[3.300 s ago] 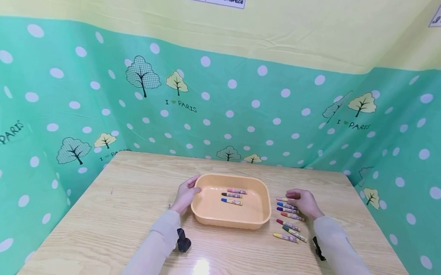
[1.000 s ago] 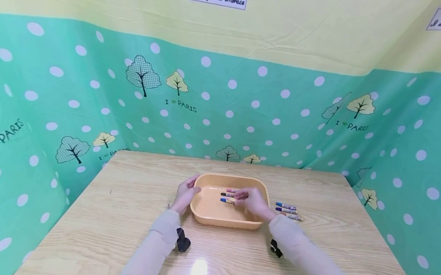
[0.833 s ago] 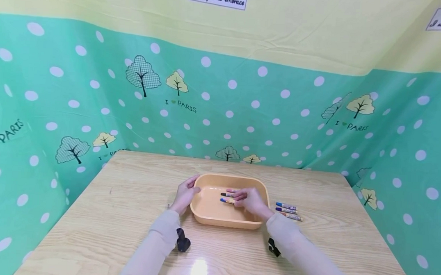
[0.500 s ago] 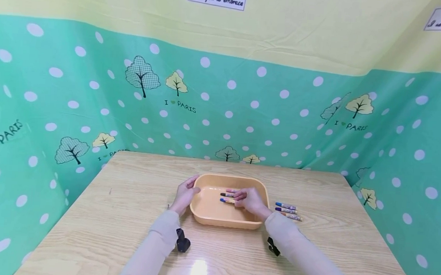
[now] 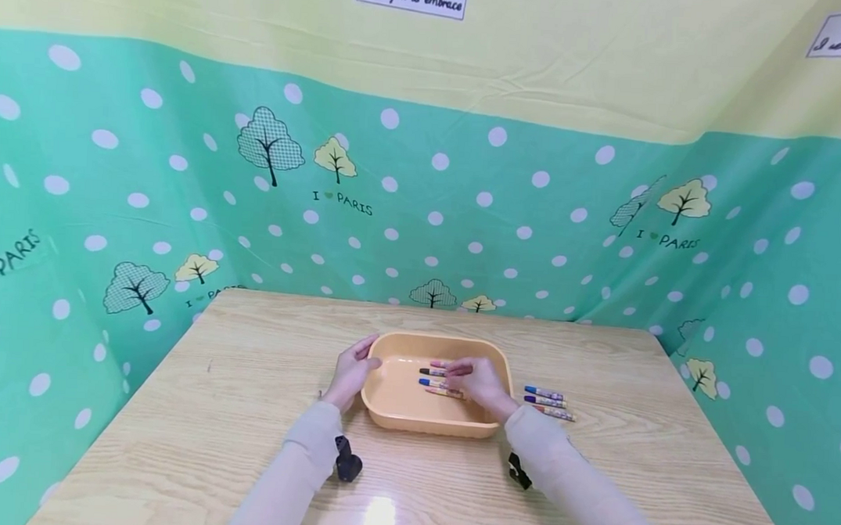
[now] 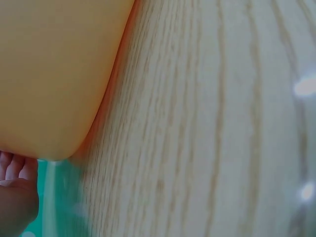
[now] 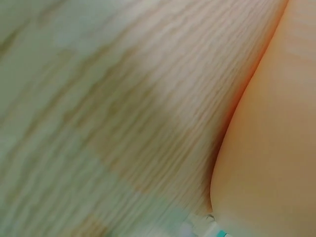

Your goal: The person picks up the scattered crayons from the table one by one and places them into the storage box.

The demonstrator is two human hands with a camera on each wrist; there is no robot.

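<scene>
My left hand (image 5: pixel 349 375) holds the left rim of an orange plastic tray (image 5: pixel 433 427), thumb over the edge and fingers outside. Its fingers (image 6: pixel 14 168) also show beside the tray wall in the left wrist view. My right hand (image 5: pixel 480 384) reaches over the right rim, just above several crayons. In the tray lie a pink crayon (image 5: pixel 439 364), a black-tipped crayon (image 5: pixel 433 372) and a blue-tipped crayon (image 5: pixel 430 383), each partly covered by that hand. Nearest the front, a salmon-pink crayon (image 5: pixel 445 393) rests apart from the fingertips.
Right of the tray, a blue crayon (image 5: pixel 545 393), a purple crayon (image 5: pixel 544 402) and an orange-red crayon (image 5: pixel 555 412) lie on the wooden table (image 5: pixel 265 428). My right forearm covers the table just in front of them. A patterned curtain (image 5: pixel 436 216) surrounds the table.
My right hand has moved left from the crayons on the table into the tray. It has let go of the salmon-pink crayon, now lying in front of the blue-tipped one. My left hand stays put.
</scene>
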